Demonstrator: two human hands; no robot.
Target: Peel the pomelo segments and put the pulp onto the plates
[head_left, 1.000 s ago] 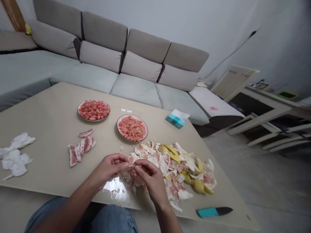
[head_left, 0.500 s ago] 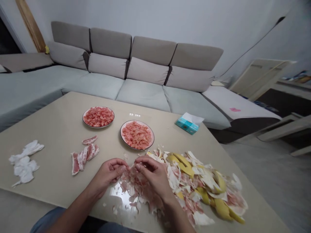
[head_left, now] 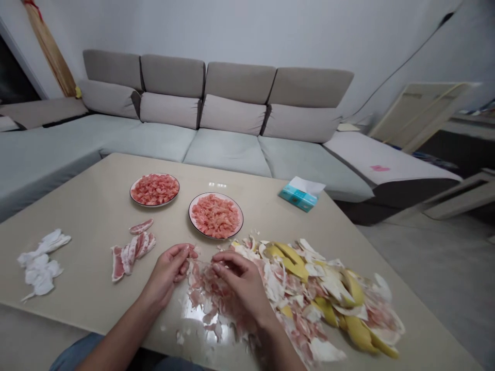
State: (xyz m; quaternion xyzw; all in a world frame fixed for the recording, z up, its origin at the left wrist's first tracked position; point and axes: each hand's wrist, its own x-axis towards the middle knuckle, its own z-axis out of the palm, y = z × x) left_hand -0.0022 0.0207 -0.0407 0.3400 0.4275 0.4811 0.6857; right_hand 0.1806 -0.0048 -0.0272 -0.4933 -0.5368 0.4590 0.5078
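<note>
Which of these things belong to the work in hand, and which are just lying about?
Likely in the work:
left hand; right hand
left plate and right plate, both piled with pink pieces
pink-and-white segments
peel heap

Likely just lying about:
tissue box
crumpled white tissues, seemingly
sofa

The table (head_left: pixel 88 208) is smooth and glossy, mirroring light in white patches. On it, the plates (head_left: pixel 241 215) look smooth; the flesh (head_left: pixel 155 188) moist and grainy; the tissues (head_left: pixel 42 270) soft, crumpled, matt paper; the peel (head_left: pixel 358 332) smooth outside, its pith dull. Behind it, the sofa (head_left: pixel 228 149) is matt cloth, lightly wrinkled.
</note>
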